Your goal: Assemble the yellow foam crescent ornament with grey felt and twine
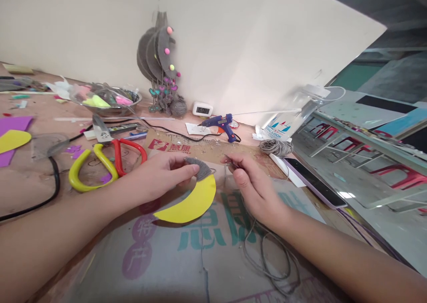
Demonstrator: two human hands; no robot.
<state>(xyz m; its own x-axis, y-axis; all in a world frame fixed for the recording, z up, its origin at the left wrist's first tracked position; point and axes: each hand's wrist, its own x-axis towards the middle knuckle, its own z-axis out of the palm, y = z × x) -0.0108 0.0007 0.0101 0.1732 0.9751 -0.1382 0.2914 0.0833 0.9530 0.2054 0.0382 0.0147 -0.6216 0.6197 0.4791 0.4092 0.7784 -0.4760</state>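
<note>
My left hand (170, 171) pinches the upper end of a yellow crescent-moon cutout (196, 200). That end is wrapped in grey yarn (202, 169), while the rest of the crescent is bare yellow. To the right of it, my right hand (255, 183) is closed on a strand of the same yarn. Loose yarn loops (267, 258) trail below my right wrist onto the cardboard (167, 258). What exactly lies between the right fingertips is partly hidden.
Scissors with yellow and red handles (100, 160) lie left. Behind stand a blue glue gun (222, 126), a small clock (202, 109), a metal bowl (110, 109) and grey moon ornaments (155, 54). A yarn skein (276, 147), phone (315, 183) and plastic jug (290, 114) are right.
</note>
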